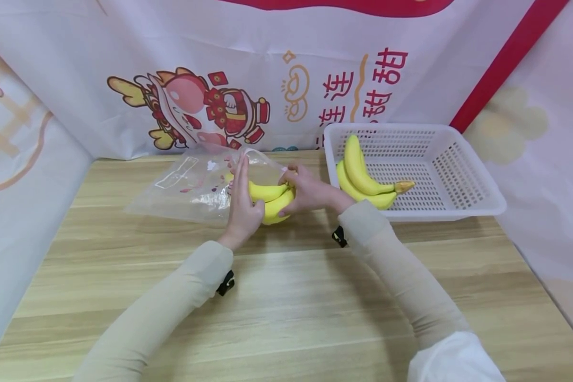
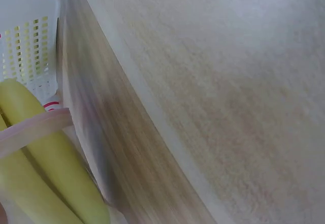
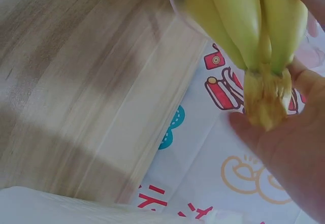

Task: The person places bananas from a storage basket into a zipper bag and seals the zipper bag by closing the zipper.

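Observation:
My right hand (image 1: 307,188) grips a bunch of yellow bananas (image 1: 278,208) by the stem end. The right wrist view shows the thumb and fingers around the brownish stem of the bananas (image 3: 266,94). The front part of the bunch is within the mouth of a clear plastic bag (image 1: 198,183) with small printed marks. My left hand (image 1: 245,207) is at the bag's mouth, its fingers straight and upright against the plastic, thumb toward the bananas. In the left wrist view the pinkish rim of the bag (image 2: 38,127) crosses over the bananas (image 2: 56,168).
A white perforated plastic basket (image 1: 463,209) stands at the back right, with another banana bunch (image 1: 360,170) in its left part. Behind the wooden table (image 1: 286,302) hangs a printed white cloth (image 1: 267,42).

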Demonstrator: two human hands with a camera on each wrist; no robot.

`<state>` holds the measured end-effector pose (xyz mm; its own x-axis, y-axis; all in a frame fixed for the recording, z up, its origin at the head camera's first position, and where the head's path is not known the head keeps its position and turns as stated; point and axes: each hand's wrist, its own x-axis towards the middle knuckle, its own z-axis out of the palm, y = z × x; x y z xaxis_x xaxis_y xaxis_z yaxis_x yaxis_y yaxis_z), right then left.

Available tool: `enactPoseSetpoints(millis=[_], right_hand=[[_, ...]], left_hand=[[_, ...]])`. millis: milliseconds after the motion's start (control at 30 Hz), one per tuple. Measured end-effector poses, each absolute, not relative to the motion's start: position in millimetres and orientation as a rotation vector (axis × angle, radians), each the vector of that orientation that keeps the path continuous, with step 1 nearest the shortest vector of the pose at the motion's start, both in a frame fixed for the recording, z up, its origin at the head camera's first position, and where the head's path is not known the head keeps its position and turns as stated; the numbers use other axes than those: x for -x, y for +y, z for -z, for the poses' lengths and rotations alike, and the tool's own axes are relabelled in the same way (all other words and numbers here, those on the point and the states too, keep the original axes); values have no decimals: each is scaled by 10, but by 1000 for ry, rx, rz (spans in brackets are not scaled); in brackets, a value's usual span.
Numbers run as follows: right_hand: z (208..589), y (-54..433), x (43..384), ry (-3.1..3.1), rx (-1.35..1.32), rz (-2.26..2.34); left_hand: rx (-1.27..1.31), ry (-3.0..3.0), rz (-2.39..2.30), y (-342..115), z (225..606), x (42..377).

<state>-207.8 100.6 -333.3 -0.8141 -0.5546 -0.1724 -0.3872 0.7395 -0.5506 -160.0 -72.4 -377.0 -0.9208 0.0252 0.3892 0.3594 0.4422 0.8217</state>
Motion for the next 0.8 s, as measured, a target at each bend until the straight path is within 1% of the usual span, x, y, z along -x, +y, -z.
enactPoseSetpoints(millis=[400,633,800], right_hand=[[3396,938,2077,2778,709,954],[3434,817,2064,2901,711,936],[3425,748,2065,2837,723,1111]], left_hand=[[400,-2318,1486,-659,3700,1677],[370,-2307,1502,-648,3631,1707],[361,-2251,1510,-675,3571,1748]])
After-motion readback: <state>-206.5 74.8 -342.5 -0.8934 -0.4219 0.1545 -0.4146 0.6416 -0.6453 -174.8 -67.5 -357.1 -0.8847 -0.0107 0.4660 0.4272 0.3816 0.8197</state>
